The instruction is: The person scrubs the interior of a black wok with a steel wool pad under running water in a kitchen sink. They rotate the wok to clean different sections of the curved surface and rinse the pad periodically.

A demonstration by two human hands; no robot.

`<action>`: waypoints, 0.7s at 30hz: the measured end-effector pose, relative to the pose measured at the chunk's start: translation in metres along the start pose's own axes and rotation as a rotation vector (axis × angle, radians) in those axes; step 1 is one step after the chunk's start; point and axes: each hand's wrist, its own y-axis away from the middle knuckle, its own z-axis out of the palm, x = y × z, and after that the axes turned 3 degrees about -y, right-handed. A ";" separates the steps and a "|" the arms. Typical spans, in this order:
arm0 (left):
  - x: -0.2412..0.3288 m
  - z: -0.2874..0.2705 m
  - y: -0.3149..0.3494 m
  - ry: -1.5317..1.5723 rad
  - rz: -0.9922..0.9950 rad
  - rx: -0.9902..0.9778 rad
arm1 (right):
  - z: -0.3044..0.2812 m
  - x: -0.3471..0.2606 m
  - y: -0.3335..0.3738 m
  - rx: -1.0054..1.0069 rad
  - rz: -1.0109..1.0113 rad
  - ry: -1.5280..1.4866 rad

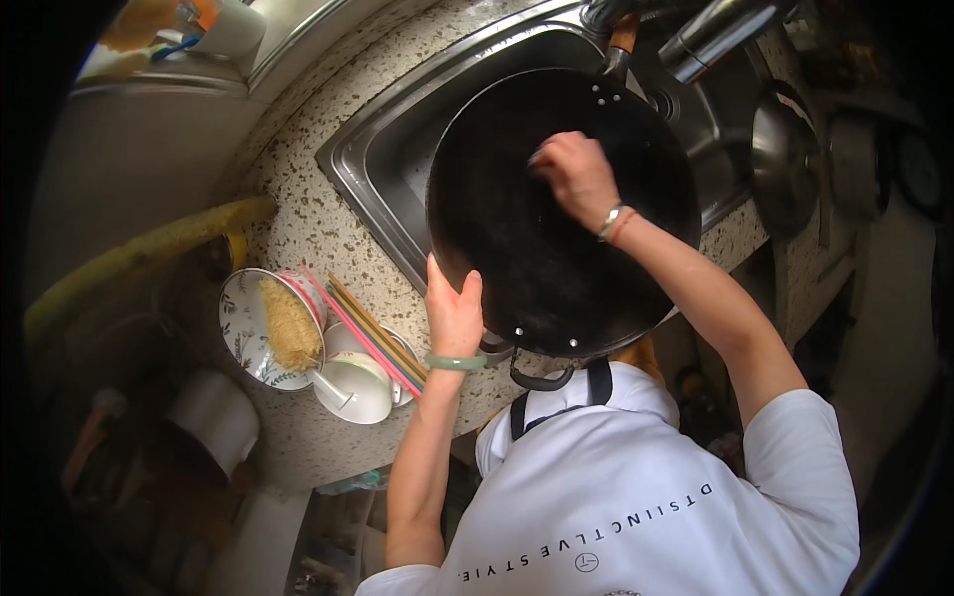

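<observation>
A large black wok [556, 248] lies across the sink, its wooden-ended long handle [622, 38] at the far side and a small loop handle [542, 378] toward me. My left hand [456, 306], with a green bangle at the wrist, grips the wok's left rim; some of its fingers are hidden behind the rim. Inside the wok my right hand [578, 176] is curled over the dark surface, slightly blurred by motion. Its fingers are closed, and a small dark bit shows at their tips, too unclear to name.
The steel sink [383, 164] sits in a speckled counter [298, 189], with a faucet [711, 45] above its far right. On the left stand a patterned bowl [243, 323] holding a yellow fibrous bundle [291, 326], a white bowl with a spoon [358, 392], and several chopsticks [373, 343]. Metal lids [785, 159] rest at right.
</observation>
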 end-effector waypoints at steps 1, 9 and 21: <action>0.002 0.001 0.002 -0.002 -0.010 0.002 | -0.010 0.008 0.004 0.029 0.045 0.094; 0.004 0.002 0.000 0.068 -0.108 -0.005 | 0.030 -0.105 0.039 -0.002 0.239 -0.393; 0.000 0.004 0.001 0.026 -0.028 0.022 | 0.034 -0.085 0.027 -0.050 0.213 -0.575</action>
